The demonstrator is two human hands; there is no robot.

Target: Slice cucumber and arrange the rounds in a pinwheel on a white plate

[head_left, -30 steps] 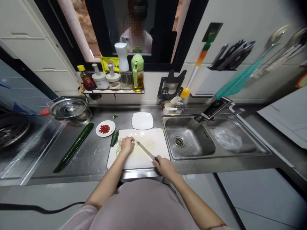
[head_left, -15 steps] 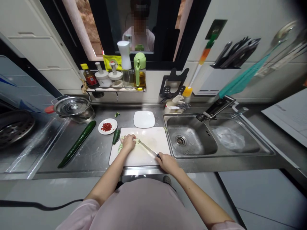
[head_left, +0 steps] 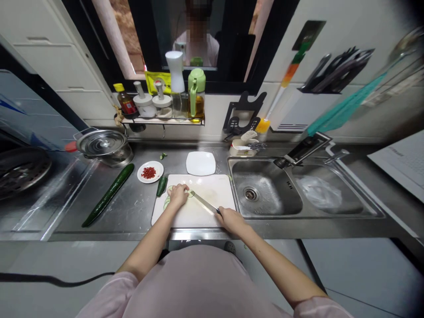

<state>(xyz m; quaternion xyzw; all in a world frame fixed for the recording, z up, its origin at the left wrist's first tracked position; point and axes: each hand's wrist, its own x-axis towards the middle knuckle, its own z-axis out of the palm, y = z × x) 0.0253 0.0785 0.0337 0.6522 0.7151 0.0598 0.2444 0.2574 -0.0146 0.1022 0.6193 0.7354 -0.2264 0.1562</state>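
Observation:
A white cutting board point(head_left: 212, 187) lies on the counter in front of me. My right hand point(head_left: 229, 218) is closed around the dark handle of a kitchen knife point(head_left: 206, 203), whose blade points left across the board. Its tip rests at a pale green cucumber slice point(head_left: 190, 193). Beside that tip, my left hand point(head_left: 179, 195) has its fingers bent and pressed together at the slice's edge; the fingertips are partly hidden. More cucumber slices point(head_left: 167, 202) lie left of this hand. A cut cucumber piece point(head_left: 161, 186) rests at the board's left edge.
A whole cucumber point(head_left: 108, 195) lies on the left, near a lidded pot point(head_left: 105, 148). Behind the board are a small plate point(head_left: 159, 175) of red bits and a white square plate point(head_left: 200, 163). A double sink point(head_left: 271, 212) adjoins on the right; seasoning bottles stand on a rack point(head_left: 165, 122).
The camera view has shifted slightly. Both hands and the knife keep nearly the same place on the board, with the knife tip still at the slice.

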